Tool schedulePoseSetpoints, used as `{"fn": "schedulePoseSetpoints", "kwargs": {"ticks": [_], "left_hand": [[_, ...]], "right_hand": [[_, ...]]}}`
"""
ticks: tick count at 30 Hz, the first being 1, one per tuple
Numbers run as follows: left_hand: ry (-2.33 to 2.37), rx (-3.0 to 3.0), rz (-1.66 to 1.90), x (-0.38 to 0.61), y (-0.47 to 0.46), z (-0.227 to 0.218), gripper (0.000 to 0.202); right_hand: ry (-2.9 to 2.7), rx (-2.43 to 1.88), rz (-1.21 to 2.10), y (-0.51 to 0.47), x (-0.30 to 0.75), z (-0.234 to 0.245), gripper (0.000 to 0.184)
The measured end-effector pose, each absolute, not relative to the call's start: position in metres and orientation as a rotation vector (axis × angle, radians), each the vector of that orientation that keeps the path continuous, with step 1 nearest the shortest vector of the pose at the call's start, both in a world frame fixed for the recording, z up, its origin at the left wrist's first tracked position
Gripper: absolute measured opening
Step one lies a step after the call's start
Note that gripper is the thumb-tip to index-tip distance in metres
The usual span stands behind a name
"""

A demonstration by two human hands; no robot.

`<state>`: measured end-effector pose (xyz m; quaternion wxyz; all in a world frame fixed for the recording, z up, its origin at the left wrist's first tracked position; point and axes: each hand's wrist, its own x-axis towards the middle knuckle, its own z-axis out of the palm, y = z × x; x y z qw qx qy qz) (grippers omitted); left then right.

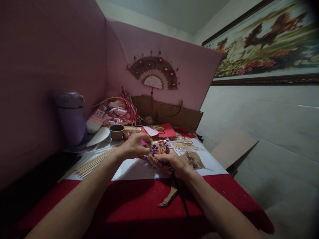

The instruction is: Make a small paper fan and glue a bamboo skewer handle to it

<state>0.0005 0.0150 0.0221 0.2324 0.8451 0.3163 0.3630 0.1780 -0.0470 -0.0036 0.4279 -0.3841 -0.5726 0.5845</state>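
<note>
Near the middle of the table, my right hand (pixel 174 161) is wrapped round a small white piece with purple and orange flower patterns (pixel 159 147). I cannot make out what kind of thing it is. My left hand (pixel 134 145) is closed in a pinch at the left end of this piece, and its fingertips hide what lies between them. A torn strip of brown cardboard (pixel 170 196) and a thin dark cord hang below my right hand over the red cloth. Right of that hand lies a ragged brown scrap (pixel 193 160).
Wooden sticks (pixel 96 162) lie left on the white sheet. Behind them stand a small brown pot (pixel 116 132) and a purple bin (pixel 72 119). Red paper (pixel 166 130) and pink craft stuff (pixel 118 111) sit farther back. A decorated fan (pixel 156 73) hangs on the pink panel.
</note>
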Motion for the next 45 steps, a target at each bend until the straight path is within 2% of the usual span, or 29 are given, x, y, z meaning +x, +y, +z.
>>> {"fn": "schedulePoseSetpoints", "kwargs": {"ticks": [22, 39, 45], "left_hand": [[0.828, 2.330, 0.913, -0.0026, 0.0163, 0.0230, 0.014], [0.788, 2.563, 1.091, 0.0042, 0.0144, 0.0217, 0.012], [0.809, 2.400, 1.082, -0.0011, 0.0201, 0.0237, 0.013]], "right_hand": [[-1.403, -0.913, 1.517, -0.0470, 0.1794, -0.0047, 0.016], [-1.381, -0.945, 1.501, -0.0466, 0.1793, -0.0057, 0.019], [-1.348, -0.973, 1.532, -0.0474, 0.1801, -0.0041, 0.017]]}}
